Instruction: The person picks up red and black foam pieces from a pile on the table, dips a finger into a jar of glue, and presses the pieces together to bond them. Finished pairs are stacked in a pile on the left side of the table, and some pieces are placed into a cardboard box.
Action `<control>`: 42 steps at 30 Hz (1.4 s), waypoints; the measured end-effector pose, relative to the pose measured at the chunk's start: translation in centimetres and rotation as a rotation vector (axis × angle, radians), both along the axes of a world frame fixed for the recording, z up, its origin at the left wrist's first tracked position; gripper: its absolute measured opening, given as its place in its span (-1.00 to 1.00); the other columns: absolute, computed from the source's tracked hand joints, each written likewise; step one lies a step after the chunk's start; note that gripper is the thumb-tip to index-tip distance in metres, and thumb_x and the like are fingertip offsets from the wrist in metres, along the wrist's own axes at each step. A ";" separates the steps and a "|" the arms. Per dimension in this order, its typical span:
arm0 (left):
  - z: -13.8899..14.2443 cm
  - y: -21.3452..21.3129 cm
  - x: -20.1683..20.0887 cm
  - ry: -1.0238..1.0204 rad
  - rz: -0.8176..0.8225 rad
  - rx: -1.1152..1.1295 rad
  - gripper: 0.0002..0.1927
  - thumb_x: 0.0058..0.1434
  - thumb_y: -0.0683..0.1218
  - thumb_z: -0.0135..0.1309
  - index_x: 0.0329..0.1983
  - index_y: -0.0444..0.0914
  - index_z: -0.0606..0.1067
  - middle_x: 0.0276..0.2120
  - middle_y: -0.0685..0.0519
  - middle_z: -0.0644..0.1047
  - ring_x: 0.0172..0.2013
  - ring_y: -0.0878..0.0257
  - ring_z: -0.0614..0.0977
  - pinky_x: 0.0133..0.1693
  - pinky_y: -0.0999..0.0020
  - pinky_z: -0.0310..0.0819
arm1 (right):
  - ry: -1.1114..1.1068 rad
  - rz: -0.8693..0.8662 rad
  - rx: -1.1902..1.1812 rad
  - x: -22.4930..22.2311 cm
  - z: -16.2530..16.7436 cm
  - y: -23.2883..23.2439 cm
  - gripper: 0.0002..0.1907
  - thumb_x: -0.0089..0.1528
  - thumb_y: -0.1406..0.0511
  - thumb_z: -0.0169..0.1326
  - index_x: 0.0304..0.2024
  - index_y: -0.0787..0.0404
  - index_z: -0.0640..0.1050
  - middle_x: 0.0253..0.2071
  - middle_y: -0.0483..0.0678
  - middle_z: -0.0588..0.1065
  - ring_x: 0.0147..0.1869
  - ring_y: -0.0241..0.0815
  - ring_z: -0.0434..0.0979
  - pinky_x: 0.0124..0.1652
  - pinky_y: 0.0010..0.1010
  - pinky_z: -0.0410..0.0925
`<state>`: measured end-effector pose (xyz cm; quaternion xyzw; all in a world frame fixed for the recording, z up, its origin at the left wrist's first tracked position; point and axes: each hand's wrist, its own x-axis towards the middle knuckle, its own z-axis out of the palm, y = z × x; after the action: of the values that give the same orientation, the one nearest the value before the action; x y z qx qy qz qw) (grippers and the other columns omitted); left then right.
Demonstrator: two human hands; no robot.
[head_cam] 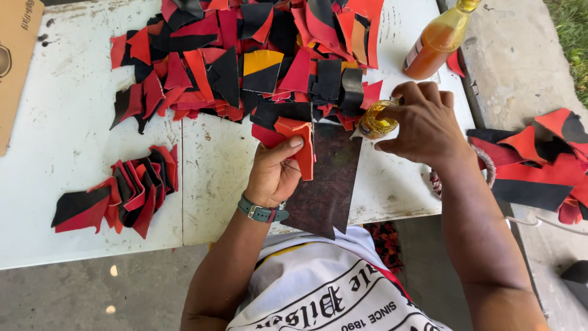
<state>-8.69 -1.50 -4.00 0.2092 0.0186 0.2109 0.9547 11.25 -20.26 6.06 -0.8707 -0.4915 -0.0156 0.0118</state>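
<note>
My left hand [274,168] pinches a red leather piece [298,146] and holds it over a dark stone slab [327,184] that lies on the white table [67,141]. My right hand [422,122] is closed around a small open tin of yellow glue [375,119] at the slab's upper right corner. A green watch band circles my left wrist.
A big heap of red and black leather cut-outs [257,55] covers the table's far middle. A smaller fanned stack [122,193] lies at the left. An orange liquid bottle [436,41] stands at the back right. More leather pieces [539,162] lie on the concrete ledge at right.
</note>
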 end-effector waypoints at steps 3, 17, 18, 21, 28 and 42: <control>-0.1 0.1 0.3 -0.001 -0.029 -0.015 -0.66 0.31 -0.33 0.13 0.15 -0.35 0.46 -0.04 -0.08 0.63 -0.08 0.16 0.70 -0.07 0.27 0.67 | 0.037 -0.027 -0.128 0.8 -0.5 1.4 -0.37 -0.16 0.00 0.45 -0.02 -0.14 0.70 0.21 -0.08 0.39 0.30 0.03 0.22 0.19 -0.07 0.10; 0.4 -1.5 3.3 -0.008 -0.001 0.109 -0.65 0.31 -0.38 0.13 0.15 -0.34 0.45 -0.03 -0.06 0.61 -0.06 0.17 0.69 -0.03 0.24 0.66 | 0.781 0.371 0.833 -3.5 3.5 -5.3 -0.48 0.04 0.38 0.32 0.08 0.02 0.59 0.38 -0.04 0.27 0.56 -0.08 0.20 0.53 -0.13 0.12; 0.7 -1.9 3.5 -0.005 0.017 0.120 -0.62 0.29 -0.39 0.13 0.15 -0.32 0.44 -0.02 -0.04 0.61 -0.03 0.18 0.68 0.00 0.23 0.66 | 0.790 0.403 0.852 -4.0 3.5 -5.2 -0.47 0.03 0.39 0.31 0.08 0.03 0.59 0.38 -0.02 0.25 0.56 -0.07 0.18 0.50 -0.14 0.15; 1.6 -2.7 3.7 -0.016 0.028 0.134 -0.58 0.27 -0.41 0.12 0.18 -0.31 0.43 0.03 -0.01 0.59 0.05 0.21 0.66 0.10 0.26 0.63 | 0.737 0.425 0.858 -5.9 2.7 -3.9 -0.43 -0.02 0.42 0.29 0.07 0.06 0.59 0.38 0.05 0.20 0.55 0.00 0.16 0.44 -0.14 0.19; 1.9 -2.5 3.4 -0.058 -0.028 0.179 -0.64 0.34 -0.36 0.13 0.19 -0.35 0.45 0.02 -0.08 0.60 0.00 0.15 0.67 0.01 0.20 0.64 | 0.434 0.306 0.769 -7.0 2.4 -3.1 -0.38 -0.08 0.39 0.32 0.08 0.05 0.62 0.36 0.12 0.24 0.50 0.11 0.25 0.42 -0.07 0.21; 0.9 -2.6 3.3 -0.046 -0.058 0.118 -0.69 0.38 -0.33 0.12 0.18 -0.35 0.47 0.04 -0.10 0.61 0.04 0.17 0.67 0.09 0.27 0.62 | 0.252 0.338 0.798 -8.3 0.7 -3.5 -0.53 0.05 0.24 0.36 0.03 -0.03 0.64 0.30 0.05 0.36 0.47 0.04 0.29 0.46 -0.01 0.19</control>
<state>-5.41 -4.07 -3.12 0.2607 -0.0222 0.1884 0.9466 2.97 -23.79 6.73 -0.7006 -0.5772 -0.0956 0.4085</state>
